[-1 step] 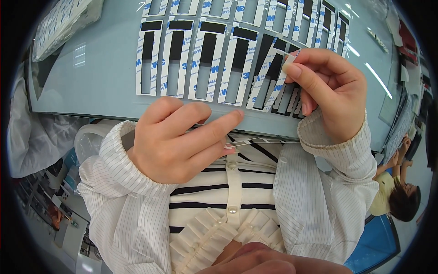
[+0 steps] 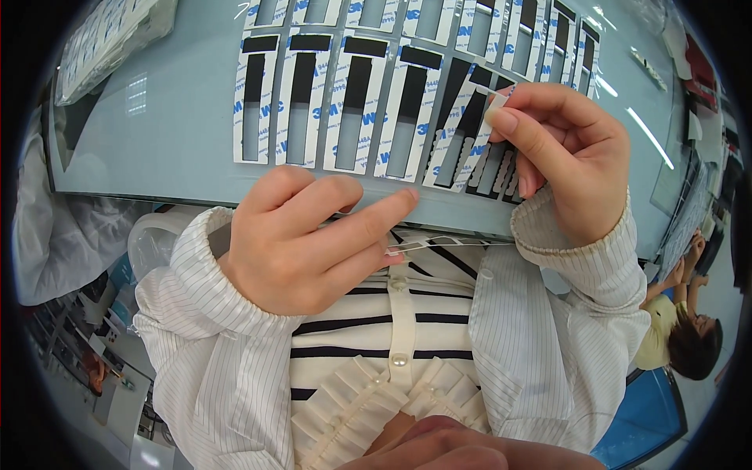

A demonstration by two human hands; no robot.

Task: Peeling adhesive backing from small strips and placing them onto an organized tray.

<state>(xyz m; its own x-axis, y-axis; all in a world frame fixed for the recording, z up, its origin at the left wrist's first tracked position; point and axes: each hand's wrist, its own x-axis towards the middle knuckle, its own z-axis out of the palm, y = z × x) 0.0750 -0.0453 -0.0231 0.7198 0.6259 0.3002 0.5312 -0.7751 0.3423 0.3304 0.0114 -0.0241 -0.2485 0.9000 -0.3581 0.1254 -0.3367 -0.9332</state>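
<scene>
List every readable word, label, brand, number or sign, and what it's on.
Rows of white slotted flat frames: repeated blue letters and digits, the larger ones legible, not transcribed here; the finest lines are too small to read.
White slotted frame at the right hand, over black strips: similar blue print, not transcribed.
Clear plastic-wrapped white bundle: nothing readable.

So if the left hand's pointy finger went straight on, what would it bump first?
Probably the near end of the slanted white-and-blue frame by the right hand, though the left hand might pass above; depth is unclear.
</scene>
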